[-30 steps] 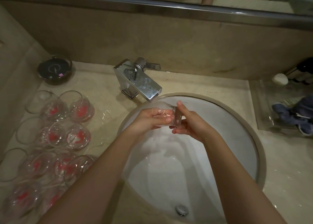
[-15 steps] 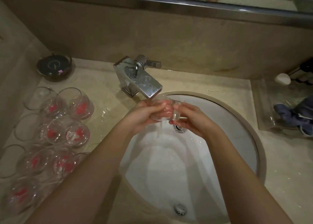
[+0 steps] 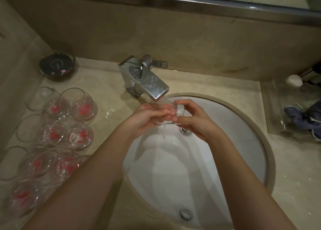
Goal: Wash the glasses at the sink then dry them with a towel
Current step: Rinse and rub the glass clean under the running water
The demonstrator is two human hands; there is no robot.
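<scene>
Head view looks down on a clear glass (image 3: 171, 114) held on its side just under the spout of the tap (image 3: 145, 81), over the back part of the sink (image 3: 243, 153). Water runs off the glass in a thin stream into the white bowl. The left hand (image 3: 149, 116) cups the glass from the left, its fingers curled round the body. The right hand (image 3: 196, 120) pinches the thick base of the glass between thumb and fingers, so both hands are clamped on the same glass.

At the front of the bowl sits a metal drain plug (image 3: 185, 214), and a second metal fitting (image 3: 185, 131) shows on the back wall of the bowl, just below the right hand.

On the counter (image 3: 111, 97) along its left edge lies a group of clear glasses with red marks (image 3: 67, 123), packed close together and touching one another. In the back left corner of the counter stands a dark round dish (image 3: 56, 67). Near the right edge of the counter is a clear tray (image 3: 274, 115) with a blue cloth (image 3: 302, 116) lying in it, and a small white object (image 3: 294, 80) sits behind the tray.
</scene>
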